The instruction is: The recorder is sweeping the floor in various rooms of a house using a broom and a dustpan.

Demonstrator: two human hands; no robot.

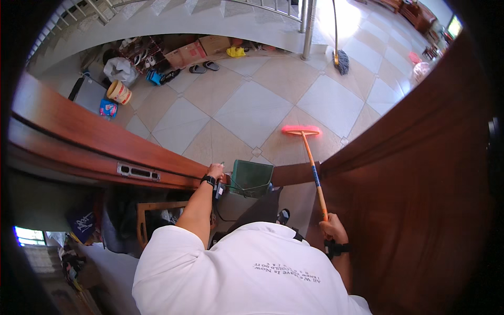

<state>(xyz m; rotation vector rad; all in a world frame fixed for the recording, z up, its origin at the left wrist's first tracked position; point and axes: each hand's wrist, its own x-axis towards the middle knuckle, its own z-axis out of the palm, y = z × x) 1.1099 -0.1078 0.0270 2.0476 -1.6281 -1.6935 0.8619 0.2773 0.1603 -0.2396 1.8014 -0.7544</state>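
My right hand (334,228) grips the orange handle of a broom (316,177). Its pinkish-red bristled head stretches out ahead over the tiles, past the doorway. By the left door edge, my left hand (215,171) is closed around a thin handle, whose greenish tip shows beyond the fingers. The handle appears to belong to the green plastic dustpan (252,173) just to its right, which hangs or stands at the threshold; whether it touches the floor I cannot tell. Its wire frame shows at the near side.
Dark red wooden doors flank me, the left one (98,149) with a metal lock plate, the right one (397,197) close to my right arm. A grey mop (341,63) stands near a steel post (308,35). Slippers (204,67), cardboard boxes (189,55) and a bucket (119,92) lie below the staircase.
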